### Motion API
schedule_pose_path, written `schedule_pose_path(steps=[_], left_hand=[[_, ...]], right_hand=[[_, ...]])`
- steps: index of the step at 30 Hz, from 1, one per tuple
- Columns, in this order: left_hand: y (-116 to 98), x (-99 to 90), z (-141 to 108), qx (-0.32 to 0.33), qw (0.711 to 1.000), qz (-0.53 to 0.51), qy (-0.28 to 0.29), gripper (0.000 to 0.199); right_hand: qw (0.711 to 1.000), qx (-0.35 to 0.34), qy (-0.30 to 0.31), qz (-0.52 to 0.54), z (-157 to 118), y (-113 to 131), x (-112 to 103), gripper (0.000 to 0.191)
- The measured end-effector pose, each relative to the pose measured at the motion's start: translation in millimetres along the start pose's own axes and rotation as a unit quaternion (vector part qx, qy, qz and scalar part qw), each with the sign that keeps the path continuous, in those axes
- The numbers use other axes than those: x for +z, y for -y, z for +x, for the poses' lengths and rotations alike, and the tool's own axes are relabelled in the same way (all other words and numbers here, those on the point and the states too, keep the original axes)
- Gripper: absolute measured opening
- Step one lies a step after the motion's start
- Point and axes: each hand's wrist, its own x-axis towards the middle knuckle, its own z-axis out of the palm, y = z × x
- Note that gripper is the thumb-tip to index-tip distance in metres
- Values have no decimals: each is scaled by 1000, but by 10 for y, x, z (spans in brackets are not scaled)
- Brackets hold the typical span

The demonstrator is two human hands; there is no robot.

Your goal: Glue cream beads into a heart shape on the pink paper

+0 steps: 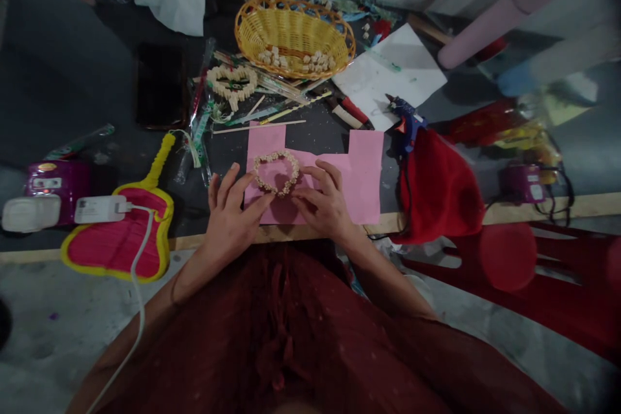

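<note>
A heart-shaped ring of small cream pieces [294, 165] is over a sheet of pink paper [365, 187] at the table's front edge. My left hand [236, 212] holds its left side, index fingertip at the upper edge and thumb near the bottom point, with the other fingers spread. On the opposite side, my right hand [324, 199] grips the ring between thumb and fingers. Whether the ring rests on the paper or hangs just above it, I cannot tell. Behind the paper lies a second, similar heart-shaped ring [211, 79].
A yellow wicker basket [295, 10] holds small cream pieces. A blue glue gun [407, 121] and pliers [347, 111] lie right of centre. At left are a phone [162, 85], a pink-and-yellow fan-shaped piece [119, 233] and a charger [101, 209] with a white cable. A red cloth [439, 191] hangs over the front edge.
</note>
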Motion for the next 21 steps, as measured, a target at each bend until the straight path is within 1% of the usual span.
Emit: schedule_pose_path(steps=[2,6,12,15,17,21], left_hand=[[-1,10,-2,9,1000,3,-4,30],[-4,14,-4,16,999,40,2,32],[3,23,-7,18,1000,-6,-7,34],[9,33,-9,29,1000,6,-8,35],[10,37,-9,35,999,20,-14,34],[-19,33,17,34,999,29,-15,30]], right_hand=[[1000,-4,-2,-1,-10,-4,15,11],[1000,17,19,-3,1,6,26,14],[1000,-5,10,-1,7,15,17,16],[1000,4,18,-3,11,8,10,16],[1000,12,12,-6,19,-4,0,17],[1000,11,-22,-17,32,-50,-18,18]])
